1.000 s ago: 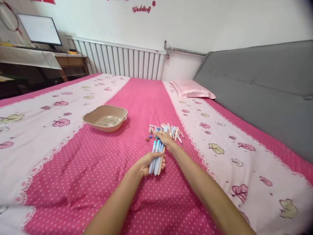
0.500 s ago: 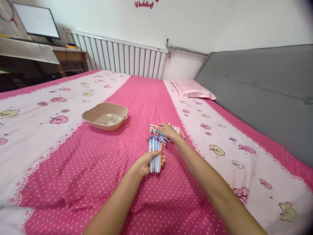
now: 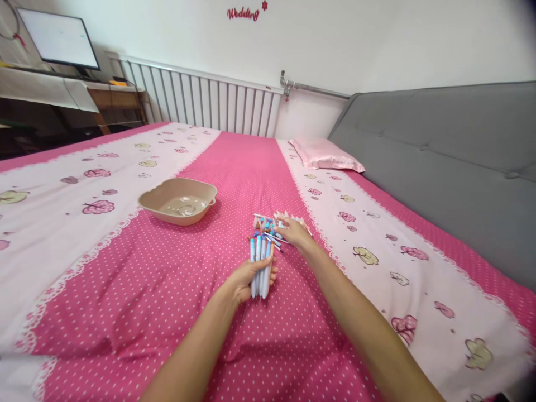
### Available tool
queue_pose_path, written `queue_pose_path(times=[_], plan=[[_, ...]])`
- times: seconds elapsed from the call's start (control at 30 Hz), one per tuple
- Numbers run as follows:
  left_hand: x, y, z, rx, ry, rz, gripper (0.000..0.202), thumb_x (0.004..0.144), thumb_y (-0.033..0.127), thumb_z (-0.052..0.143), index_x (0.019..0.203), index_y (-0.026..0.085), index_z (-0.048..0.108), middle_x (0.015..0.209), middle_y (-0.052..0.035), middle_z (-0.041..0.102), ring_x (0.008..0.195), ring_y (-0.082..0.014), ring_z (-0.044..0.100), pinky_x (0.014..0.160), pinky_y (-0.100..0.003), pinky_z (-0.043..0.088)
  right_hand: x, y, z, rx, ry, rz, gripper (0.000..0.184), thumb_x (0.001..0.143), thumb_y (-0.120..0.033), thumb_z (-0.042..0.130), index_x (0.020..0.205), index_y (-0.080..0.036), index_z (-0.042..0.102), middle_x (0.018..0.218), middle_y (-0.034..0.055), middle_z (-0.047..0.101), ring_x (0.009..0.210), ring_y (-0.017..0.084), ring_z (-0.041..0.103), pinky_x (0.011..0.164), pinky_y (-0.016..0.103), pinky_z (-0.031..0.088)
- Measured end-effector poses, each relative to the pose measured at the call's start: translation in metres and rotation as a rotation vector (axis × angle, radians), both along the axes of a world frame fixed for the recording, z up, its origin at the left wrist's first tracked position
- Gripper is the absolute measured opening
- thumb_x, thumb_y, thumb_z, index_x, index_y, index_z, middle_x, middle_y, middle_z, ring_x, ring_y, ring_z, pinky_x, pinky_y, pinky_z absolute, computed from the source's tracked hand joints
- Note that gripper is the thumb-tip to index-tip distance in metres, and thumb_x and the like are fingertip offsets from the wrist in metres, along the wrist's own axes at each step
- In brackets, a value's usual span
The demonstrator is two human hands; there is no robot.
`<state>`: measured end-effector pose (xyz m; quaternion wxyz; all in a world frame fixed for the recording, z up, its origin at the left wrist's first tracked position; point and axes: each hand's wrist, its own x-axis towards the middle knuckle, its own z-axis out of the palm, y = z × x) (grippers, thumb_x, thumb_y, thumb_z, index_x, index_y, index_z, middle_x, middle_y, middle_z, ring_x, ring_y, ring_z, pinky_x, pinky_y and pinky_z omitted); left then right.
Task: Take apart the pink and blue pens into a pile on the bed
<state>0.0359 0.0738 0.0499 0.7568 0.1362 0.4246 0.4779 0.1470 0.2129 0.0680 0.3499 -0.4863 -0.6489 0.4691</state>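
Observation:
My left hand [image 3: 247, 279] is closed round a bundle of pens [image 3: 260, 265] in blue, white and pale orange, held upright-ish over the pink dotted bedspread. Just beyond it lies a loose pile of pens [image 3: 268, 223] on the bed. My right hand [image 3: 293, 230] rests on that pile with its fingers curled onto the pens; whether it grips one I cannot make out. A beige shallow basin [image 3: 178, 200] stands to the left of the pile, with a few small pale things inside.
The bed [image 3: 125, 290] fills the view, with a grey padded headboard [image 3: 452, 162] on the right and a pink pillow [image 3: 324, 153] near it. A white radiator [image 3: 196, 106] lines the far wall. A desk with a monitor [image 3: 58, 39] stands at the far left.
My right hand left the bundle in my left hand and moved forward onto the loose pile. The bundle stayed in my left hand. The view shifted slightly.

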Motion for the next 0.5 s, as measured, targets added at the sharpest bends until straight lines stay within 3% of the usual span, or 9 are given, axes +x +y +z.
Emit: queue_pose_path(times=[0.07,0.13,0.2,0.3,0.4,0.5], plan=[[-0.001,0.001,0.0,0.011,0.01,0.02,0.014,0.083,0.017,0.052,0.09,0.007,0.06,0.06,-0.0057,0.064,0.046,-0.0103,0.06,0.046,-0.019,0.05,0.008,-0.017,-0.001,0.02,0.012,-0.038,0.026,0.062,-0.032,0.069,0.084,-0.019,0.064,0.085,0.0028,0.066,0.075,0.015,0.058,0.063,0.024,0.042],[-0.001,0.001,0.001,0.027,0.014,0.028,0.015,0.082,0.016,0.054,0.092,0.007,0.06,0.062,-0.007,0.066,0.047,-0.0111,0.061,0.047,-0.019,0.051,0.015,-0.041,-0.006,-0.024,0.028,-0.034,0.028,0.067,-0.042,0.064,0.078,-0.016,0.064,0.077,0.0041,0.065,0.067,0.014,0.058,0.059,0.024,0.041],[0.0,0.0,0.003,0.037,0.014,0.0,0.015,0.082,0.015,0.054,0.091,0.005,0.061,0.064,-0.0091,0.067,0.049,-0.0124,0.063,0.048,-0.02,0.051,0.019,-0.063,-0.013,-0.196,0.126,0.075,0.037,0.069,-0.051,0.059,0.069,-0.014,0.062,0.062,0.0019,0.06,0.054,0.011,0.053,0.052,0.023,0.038],[0.005,-0.003,0.008,0.022,0.028,-0.04,0.016,0.082,0.015,0.051,0.085,0.003,0.062,0.066,-0.0127,0.068,0.053,-0.0143,0.065,0.051,-0.021,0.052,0.021,-0.081,-0.022,-0.386,0.36,0.165,0.039,0.063,-0.053,0.066,0.065,-0.014,0.059,0.051,-0.0034,0.052,0.046,0.007,0.044,0.046,0.02,0.033],[0.01,-0.004,0.008,-0.007,0.113,0.033,0.016,0.081,0.012,0.048,0.079,0.003,0.062,0.066,-0.0135,0.068,0.055,-0.0155,0.065,0.054,-0.023,0.053,0.023,-0.079,-0.023,-0.387,0.423,0.008,0.039,0.054,-0.049,0.074,0.061,-0.014,0.058,0.05,-0.004,0.052,0.044,0.005,0.043,0.042,0.018,0.03],[0.013,-0.004,0.002,0.007,0.207,0.112,0.009,0.076,0.006,0.051,0.075,0.007,0.06,0.056,-0.0082,0.066,0.048,-0.0143,0.062,0.048,-0.022,0.051,0.03,-0.072,-0.02,-0.361,0.44,-0.127,0.041,0.049,-0.048,0.076,0.059,-0.014,0.057,0.048,-0.0043,0.052,0.042,0.005,0.043,0.04,0.017,0.031]])
